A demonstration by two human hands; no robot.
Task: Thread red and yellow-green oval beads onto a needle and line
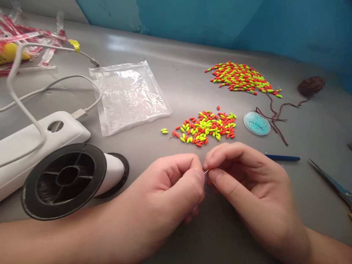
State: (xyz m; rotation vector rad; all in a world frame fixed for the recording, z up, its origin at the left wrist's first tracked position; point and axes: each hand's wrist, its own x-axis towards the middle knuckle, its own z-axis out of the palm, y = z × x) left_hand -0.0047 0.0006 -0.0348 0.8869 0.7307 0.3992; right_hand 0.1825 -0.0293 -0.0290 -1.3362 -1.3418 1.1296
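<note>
My left hand [176, 187] and my right hand [244, 179] meet fingertip to fingertip low on the grey table [192, 80]. Between them shows a thin silver needle [206, 171], pinched by my right thumb and forefinger; my left fingers are closed against its tip, and what they pinch is too fine to see. Just beyond the hands lies a loose pile of small orange and yellow-green oval beads [206, 128]. A second, larger bead heap [242, 77] lies further back on the right.
A black spool of clear line [68, 179] lies at the left beside a white device [33, 143] with a cable. Also on the table: a clear plastic bag [129, 95], a round blue needle case [256, 123], brown thread [310, 86], a blue stick [283, 158], scissors [332, 183].
</note>
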